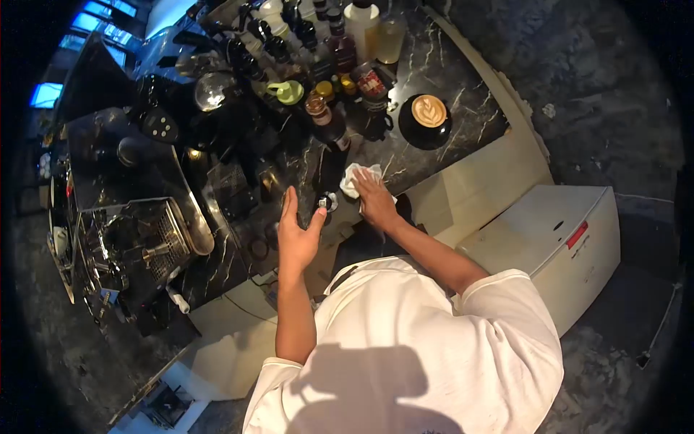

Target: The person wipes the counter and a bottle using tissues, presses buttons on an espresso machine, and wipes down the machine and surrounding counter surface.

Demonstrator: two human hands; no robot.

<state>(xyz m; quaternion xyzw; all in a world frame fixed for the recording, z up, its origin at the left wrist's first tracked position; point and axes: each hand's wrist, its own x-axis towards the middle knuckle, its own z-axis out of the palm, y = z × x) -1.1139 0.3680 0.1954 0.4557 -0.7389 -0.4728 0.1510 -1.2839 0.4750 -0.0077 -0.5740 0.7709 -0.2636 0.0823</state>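
My right hand is on a crumpled white tissue or cloth, its fingers bent over it near the front edge of the dark marbled counter. My left hand is raised to the left, palm turned inward, with thumb and fingers apart and nothing in them. Close to its thumb tip is a small shiny object that I cannot make out. Beyond the tissue stands a dark bottle. A latte with leaf-patterned foam sits on a black saucer to the right.
An espresso machine with a metal drip tray fills the left side. Several bottles, a green juicer-like item and a glass jug crowd the back. A white chest-like box stands at the right.
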